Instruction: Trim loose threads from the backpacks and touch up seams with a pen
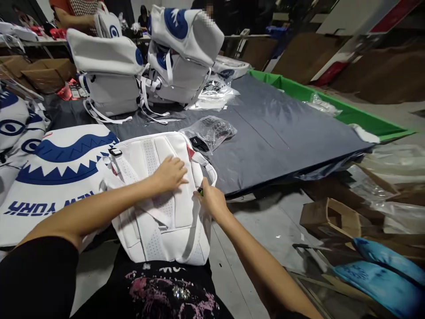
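A white backpack (182,199) leans between the table edge and my lap, its back panel and shoulder straps facing me. My left hand (171,174) lies flat on that panel, fingers stretched out. At the right side of the bag, my right hand (213,200) is closed round a small black and yellow-green thing (200,191), mostly hidden by the fingers; its kind I cannot make out. A black buckle (115,151) sits on a strap at the upper left. Beside the bag on the left lies a white piece with a blue toothed mouth print (66,170).
Several white backpacks (108,66) stand at the back of the dark table (265,119). A clear plastic bag (212,130) with black parts lies behind my bag. Green sheeting (361,119) edges the far right. Cardboard boxes (327,217) and a blue bag (381,283) are at lower right.
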Motion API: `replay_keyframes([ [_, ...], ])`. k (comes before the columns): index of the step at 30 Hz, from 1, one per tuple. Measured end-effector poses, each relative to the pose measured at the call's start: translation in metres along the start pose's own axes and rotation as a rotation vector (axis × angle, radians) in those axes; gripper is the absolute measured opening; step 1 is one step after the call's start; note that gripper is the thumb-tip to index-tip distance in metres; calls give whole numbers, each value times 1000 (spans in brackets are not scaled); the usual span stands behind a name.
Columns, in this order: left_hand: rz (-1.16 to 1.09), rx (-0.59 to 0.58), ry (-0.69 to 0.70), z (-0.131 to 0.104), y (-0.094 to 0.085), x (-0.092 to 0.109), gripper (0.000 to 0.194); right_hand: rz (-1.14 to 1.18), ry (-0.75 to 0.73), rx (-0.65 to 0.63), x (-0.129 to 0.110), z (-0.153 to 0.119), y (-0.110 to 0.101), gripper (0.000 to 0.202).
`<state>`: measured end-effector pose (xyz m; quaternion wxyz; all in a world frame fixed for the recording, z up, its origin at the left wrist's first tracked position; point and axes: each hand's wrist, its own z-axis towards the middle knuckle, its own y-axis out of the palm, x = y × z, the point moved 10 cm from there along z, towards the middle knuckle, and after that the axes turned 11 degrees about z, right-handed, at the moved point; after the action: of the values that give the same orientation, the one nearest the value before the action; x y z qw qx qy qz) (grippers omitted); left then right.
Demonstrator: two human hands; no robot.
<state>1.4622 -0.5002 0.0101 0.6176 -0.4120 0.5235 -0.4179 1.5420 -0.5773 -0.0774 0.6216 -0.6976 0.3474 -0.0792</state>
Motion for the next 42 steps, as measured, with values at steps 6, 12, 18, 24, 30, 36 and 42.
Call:
replay_keyframes([
  [6,175,122,86,45,32,-44,48,9,-27,-2,4,3,4,47],
  [12,97,61,194,49,33,-33,48,-9,-10,-35,5,11,12,52],
  [18,16,72,269,53,38,-50,49,-12,-27,-13,9,12,13,46],
  [24,-58,94,218,49,33,-90,44,-13,-18,-55,10,13,14,53],
  [30,-272,150,-49,44,15,-153,63,-36,-40,-28,8,11,12,37],
  [36,-215,65,50,33,22,-82,45,51,16,-68,13,8,-1,28],
  [42,-7,-33,54,30,45,-30,34,564,-114,304,2,-20,-86,69],
])
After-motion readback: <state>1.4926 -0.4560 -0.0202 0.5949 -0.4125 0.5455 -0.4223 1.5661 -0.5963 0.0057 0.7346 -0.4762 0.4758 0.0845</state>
